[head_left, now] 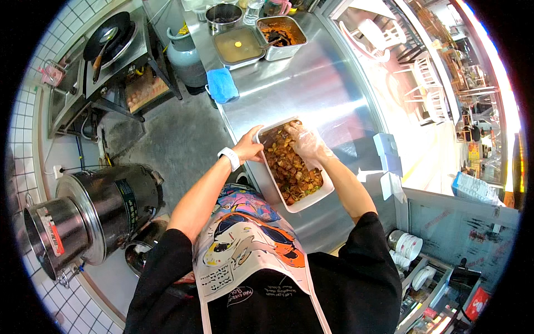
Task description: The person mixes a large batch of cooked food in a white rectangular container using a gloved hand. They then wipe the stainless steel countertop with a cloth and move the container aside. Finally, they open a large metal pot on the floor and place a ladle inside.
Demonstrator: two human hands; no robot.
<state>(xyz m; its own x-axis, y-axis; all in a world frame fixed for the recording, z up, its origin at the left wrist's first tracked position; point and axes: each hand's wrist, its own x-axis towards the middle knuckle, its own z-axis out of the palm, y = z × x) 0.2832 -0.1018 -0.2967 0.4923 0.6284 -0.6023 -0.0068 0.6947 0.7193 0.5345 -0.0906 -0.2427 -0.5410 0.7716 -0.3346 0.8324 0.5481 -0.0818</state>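
Note:
A white rectangular tub (312, 199) stands slantwise on the steel counter, close to my apron. It is filled with chopped brown meat pieces (289, 165) mixed with sliced pale and green vegetables. My left hand (249, 146), bare and with a white watch at the wrist, grips the tub's left rim near its far corner. Inside the far right part of the tub is my right hand (306, 143), in a clear plastic glove. Its fingers curl into the meat mix, and their tips are partly hidden there.
The steel counter (295, 92) carries a blue cloth (222, 85) at its left edge. Farther back stand a tray of cloudy liquid (238, 47), a steel pan of red-brown sauce (283, 34) and a dark pot (223, 16). A large steel boiler (119, 209) stands left; an opened carton (388, 156) lies right.

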